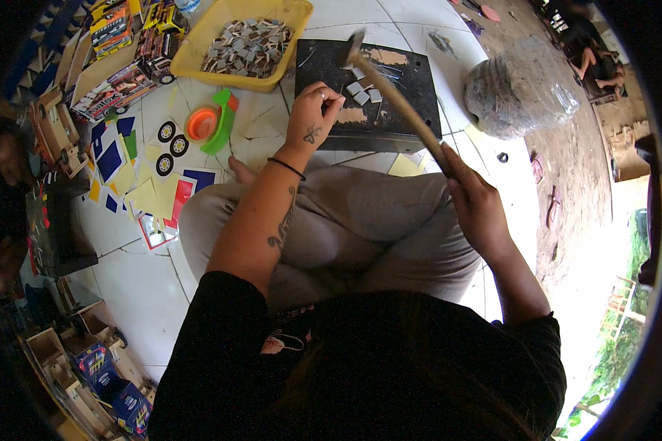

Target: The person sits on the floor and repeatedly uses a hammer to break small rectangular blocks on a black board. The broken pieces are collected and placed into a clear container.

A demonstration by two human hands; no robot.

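Observation:
My right hand (pixel 475 202) is wrapped round the wooden handle of a hammer (pixel 404 109). The hammer slants up and to the left, its metal head over the far part of a black box (pixel 320 70). At the box's left side, my left hand (pixel 318 110) is closed with thumb and fingers together; anything between them is too small to make out. Several small grey-faced square pieces (pixel 360 95) lie on the box top. Thin nails (pixel 391 71) are scattered near them, and the box surface has worn, bare brown patches.
Beyond the box stands a yellow basin (pixel 299 29) of similar square pieces. Left are a green tape dispenser (pixel 223 126) with orange tape, toy wheels (pixel 166 132), coloured paper cutouts (pixel 110 160) and toy trucks (pixel 114 92). A stuffed plastic bag (pixel 518 92) sits right.

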